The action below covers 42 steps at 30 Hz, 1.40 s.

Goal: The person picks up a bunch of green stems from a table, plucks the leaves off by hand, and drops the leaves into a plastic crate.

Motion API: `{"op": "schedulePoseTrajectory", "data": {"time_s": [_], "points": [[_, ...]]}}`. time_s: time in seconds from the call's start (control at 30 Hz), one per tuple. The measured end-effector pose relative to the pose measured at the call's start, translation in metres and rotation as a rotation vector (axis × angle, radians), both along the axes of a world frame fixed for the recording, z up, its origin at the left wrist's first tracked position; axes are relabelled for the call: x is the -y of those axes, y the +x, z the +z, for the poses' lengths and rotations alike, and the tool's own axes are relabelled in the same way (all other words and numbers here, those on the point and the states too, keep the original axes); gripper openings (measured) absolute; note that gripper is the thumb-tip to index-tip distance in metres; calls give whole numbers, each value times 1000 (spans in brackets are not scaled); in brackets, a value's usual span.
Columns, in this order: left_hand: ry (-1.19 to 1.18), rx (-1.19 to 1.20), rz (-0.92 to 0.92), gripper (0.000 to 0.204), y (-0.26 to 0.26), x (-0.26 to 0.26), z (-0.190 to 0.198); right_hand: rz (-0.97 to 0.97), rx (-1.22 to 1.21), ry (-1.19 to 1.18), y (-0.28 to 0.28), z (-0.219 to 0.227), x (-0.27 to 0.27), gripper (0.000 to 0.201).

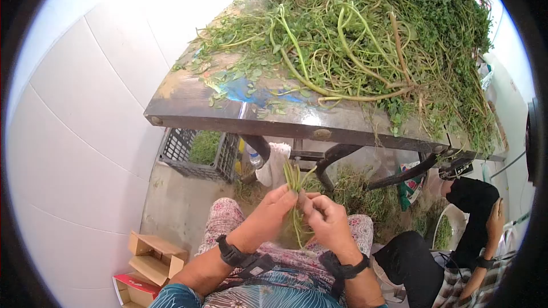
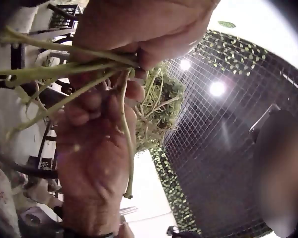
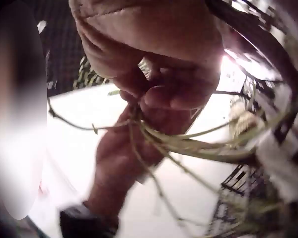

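Observation:
Over the person's lap, the left hand (image 1: 273,211) pinches a small bunch of green stems (image 1: 294,178) between thumb and fingers. The right hand (image 1: 330,223) meets it from the other side, its curled fingers pinching the same stems. In the left wrist view, several stems (image 2: 54,72) fan out from the left hand (image 2: 144,29), and one hangs down before the right hand (image 2: 97,153). The right wrist view has the right hand (image 3: 154,39) above, fingertips at the stems (image 3: 203,148), with the left hand (image 3: 124,153) below.
A table (image 1: 228,115) ahead bears a large heap of green plants (image 1: 354,40). Beneath it stand a black crate (image 1: 197,162) with greens and a heap of stems (image 1: 365,194). Cardboard boxes (image 1: 154,262) lie at lower left. Another person (image 1: 416,256) sits close on the right.

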<state>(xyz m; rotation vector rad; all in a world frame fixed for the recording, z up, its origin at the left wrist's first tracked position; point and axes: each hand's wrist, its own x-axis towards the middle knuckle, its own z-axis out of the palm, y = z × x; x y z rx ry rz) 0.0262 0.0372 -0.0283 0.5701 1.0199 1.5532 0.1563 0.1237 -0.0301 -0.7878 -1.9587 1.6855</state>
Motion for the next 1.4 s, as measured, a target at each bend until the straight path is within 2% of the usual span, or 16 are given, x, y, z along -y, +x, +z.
{"op": "schedulePoseTrajectory", "data": {"time_s": [0.03, 0.07, 0.17, 0.23, 0.27, 0.3, 0.33, 0.37, 0.4, 0.43, 0.47, 0.6, 0.77, 1.1, 1.4], "points": [[-23, 144, -9, 21, 2, 2, 9, -17, -43, -178, 2, 3, 0, 8], [-16, 136, -32, 23, 2, 2, 8, -31, -80, -356, 2, 10, -1, 11], [-2, 44, -59, 25, 0, 0, 8, 12, -232, -545, 3, 0, -3, 10], [-28, -87, -26, 24, 2, 1, 14, -37, -58, -84, 4, -1, -4, 13], [77, -422, -12, 24, -1, 1, 13, -57, 45, 127, 5, -4, -4, 14], [98, -485, 1, 23, -6, 5, 10, -212, 53, 279, 8, -16, -10, 13], [117, -548, 16, 23, -10, 9, 8, -178, -101, 80, 20, -17, -23, 13], [63, -358, 59, 21, -17, 12, 7, -154, -250, -123, 31, -19, -36, 15], [96, -208, 113, 20, -24, 14, 2, -268, -387, -514, 41, -26, -47, 12], [132, -65, 174, 20, -31, 16, -2, -398, -508, -672, 48, -27, -52, 9], [177, 71, 237, 20, -38, 20, -4, -471, -570, -687, 58, -34, -58, 9], [-4, 169, 336, 23, -63, 34, -10, -572, -621, -592, 76, -41, -63, 4], [14, 246, 336, 20, -74, 42, -16, -612, -583, -490, 72, -58, -63, 4], [3, 332, 318, 15, -75, 48, -24, -566, -493, -456, 37, -69, -44, 7], [-53, 401, 299, 17, -65, 44, -28, -575, -364, -451, 50, -82, -46, 3]]}}
